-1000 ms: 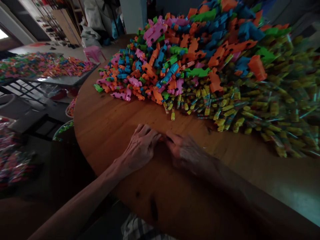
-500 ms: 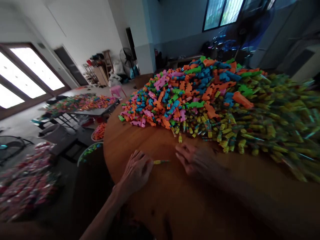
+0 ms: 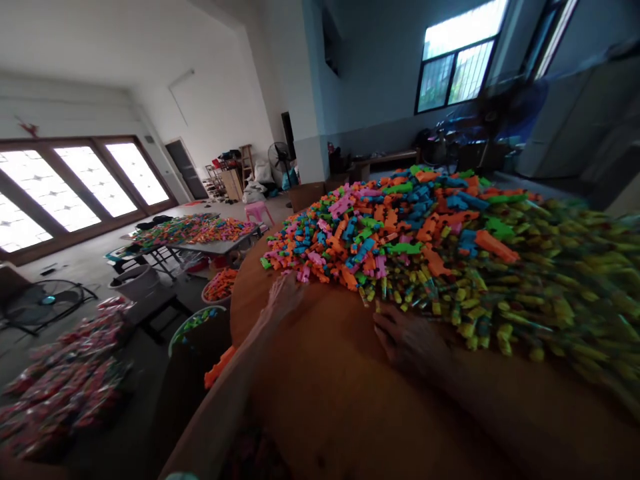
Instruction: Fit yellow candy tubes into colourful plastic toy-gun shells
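Observation:
My left hand (image 3: 286, 292) reaches to the near-left edge of a heap of toy pieces (image 3: 370, 227) in orange, blue, green and pink. Its fingers are stretched out beside a pink piece (image 3: 303, 273); the tips are blurred. My right hand (image 3: 403, 333) rests on the round wooden table (image 3: 320, 373), its thumb and bent forefinger apart. The forefinger is at a small yellow tube-like piece (image 3: 379, 307), at the edge of a pile of yellow tube-like pieces in clear film (image 3: 480, 307). An orange toy piece (image 3: 219, 368) shows beside my left forearm, beyond the table edge.
Left of the table stand tubs of green-and-blue pieces (image 3: 197, 323) and orange pieces (image 3: 220, 285). Red-and-clear packets (image 3: 75, 373) lie on the floor near a fan (image 3: 47, 303). Another table (image 3: 200, 247) bears more pieces, with a pink stool (image 3: 259, 211) behind.
My left hand has moved forward from mid-table to the coloured heap. The small yellow-green piece near its fingers is out of sight. An orange piece now shows by my left forearm. The view has tilted up.

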A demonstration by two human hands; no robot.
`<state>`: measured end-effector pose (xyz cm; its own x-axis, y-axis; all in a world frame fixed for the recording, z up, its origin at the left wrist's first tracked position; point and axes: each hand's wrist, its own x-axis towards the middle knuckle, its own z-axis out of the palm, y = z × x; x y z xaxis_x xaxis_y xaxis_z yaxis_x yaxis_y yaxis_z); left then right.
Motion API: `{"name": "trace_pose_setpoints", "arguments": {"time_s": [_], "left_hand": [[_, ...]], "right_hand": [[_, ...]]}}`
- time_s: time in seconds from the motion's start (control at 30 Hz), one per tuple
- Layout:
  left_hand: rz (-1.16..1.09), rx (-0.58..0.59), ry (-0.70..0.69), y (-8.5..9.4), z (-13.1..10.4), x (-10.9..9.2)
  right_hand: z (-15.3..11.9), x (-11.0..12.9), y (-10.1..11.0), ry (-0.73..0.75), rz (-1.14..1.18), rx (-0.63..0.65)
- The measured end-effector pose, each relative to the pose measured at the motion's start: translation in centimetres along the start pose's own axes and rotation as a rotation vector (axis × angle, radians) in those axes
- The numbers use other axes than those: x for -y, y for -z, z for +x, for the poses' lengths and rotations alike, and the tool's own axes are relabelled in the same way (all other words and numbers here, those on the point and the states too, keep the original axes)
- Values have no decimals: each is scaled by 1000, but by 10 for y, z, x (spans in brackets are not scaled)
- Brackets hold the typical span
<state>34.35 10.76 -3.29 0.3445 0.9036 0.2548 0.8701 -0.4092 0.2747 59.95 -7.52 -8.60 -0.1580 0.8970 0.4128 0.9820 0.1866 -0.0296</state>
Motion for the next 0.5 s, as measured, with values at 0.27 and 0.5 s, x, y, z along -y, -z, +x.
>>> {"name": "trace_pose_setpoints", "arguments": {"time_s": [0.27, 0.5], "left_hand": [[62, 20, 97, -21, 16, -4], [-6, 121, -62, -6, -59, 9]], "right_hand": [[-1, -7, -7, 7, 20, -45], [1, 0, 7, -16, -25, 147]]}}
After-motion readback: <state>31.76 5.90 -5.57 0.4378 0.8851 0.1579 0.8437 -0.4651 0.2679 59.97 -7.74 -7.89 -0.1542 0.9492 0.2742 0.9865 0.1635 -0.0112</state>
